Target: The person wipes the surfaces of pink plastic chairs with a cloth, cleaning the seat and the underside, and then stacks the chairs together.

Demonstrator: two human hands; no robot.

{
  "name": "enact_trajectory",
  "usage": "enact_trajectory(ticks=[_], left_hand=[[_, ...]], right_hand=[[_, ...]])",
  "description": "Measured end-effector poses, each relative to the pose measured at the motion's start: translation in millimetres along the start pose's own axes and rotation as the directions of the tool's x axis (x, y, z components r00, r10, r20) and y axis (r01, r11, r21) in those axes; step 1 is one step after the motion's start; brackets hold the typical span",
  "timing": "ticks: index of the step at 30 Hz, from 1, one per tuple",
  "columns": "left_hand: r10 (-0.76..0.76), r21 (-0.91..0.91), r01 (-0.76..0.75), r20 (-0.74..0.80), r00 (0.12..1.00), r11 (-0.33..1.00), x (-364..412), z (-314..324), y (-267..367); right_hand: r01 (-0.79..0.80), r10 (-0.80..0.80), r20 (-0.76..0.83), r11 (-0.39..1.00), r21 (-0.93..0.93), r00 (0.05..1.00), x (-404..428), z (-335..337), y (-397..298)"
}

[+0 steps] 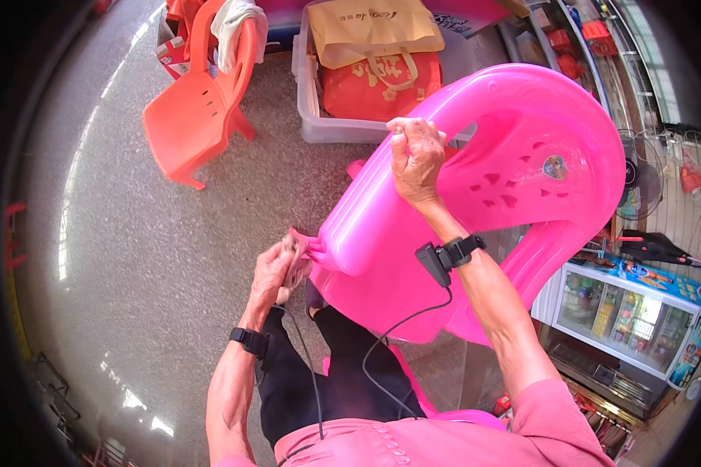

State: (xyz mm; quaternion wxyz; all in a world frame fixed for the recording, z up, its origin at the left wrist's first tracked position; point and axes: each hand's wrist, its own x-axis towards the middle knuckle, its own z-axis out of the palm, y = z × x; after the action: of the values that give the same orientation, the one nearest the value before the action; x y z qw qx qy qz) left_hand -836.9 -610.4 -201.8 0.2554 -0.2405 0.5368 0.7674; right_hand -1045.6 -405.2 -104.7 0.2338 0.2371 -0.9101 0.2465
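Observation:
A bright pink plastic armchair (385, 298) stands in front of me, slightly turned, with a cut-out back that bears a small heart-shaped sticker (554, 167). My right hand (419, 156) grips the chair's near armrest from above, fingers curled over its edge. At the front end of that same armrest, my left hand (273, 269) holds a crumpled, thin greyish cloth (297, 261) against the ribbed support below the rounded tip. Part of the cloth is hidden by my fingers. Both wrists carry black straps with cables.
A small orange plastic chair (184, 119) with a white cloth (239, 32) over its back stands at the upper left. Behind the pink chair sits a clear plastic bin (339, 129) holding bags. A fan (641, 175) and a glass-fronted drinks cooler (625, 315) are at the right.

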Motion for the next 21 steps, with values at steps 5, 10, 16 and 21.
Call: enact_trajectory(ticks=[5,10,16,21], left_hand=[[0.195,-0.066,-0.189,0.096,0.976,0.980,21.1,47.9,69.8],[0.216,-0.435,-0.139,0.132,0.968,0.890,82.5,85.9,72.4],[0.550,-0.094,-0.543,0.205,0.810,0.834,170.7,119.2,125.5],[0.361,0.063,-0.439,0.469,0.806,0.896,210.7,155.6,210.5]], right_hand=[[-0.019,0.019,0.008,0.999,0.028,1.000,-0.4,-2.3,1.4],[-0.079,0.080,-0.004,0.995,0.054,0.997,-0.9,-4.1,-1.9],[-0.133,0.135,0.075,0.991,-0.023,0.988,-0.6,-6.2,-8.3],[-0.174,0.176,0.116,0.984,-0.028,0.977,-3.0,-17.4,1.5]])
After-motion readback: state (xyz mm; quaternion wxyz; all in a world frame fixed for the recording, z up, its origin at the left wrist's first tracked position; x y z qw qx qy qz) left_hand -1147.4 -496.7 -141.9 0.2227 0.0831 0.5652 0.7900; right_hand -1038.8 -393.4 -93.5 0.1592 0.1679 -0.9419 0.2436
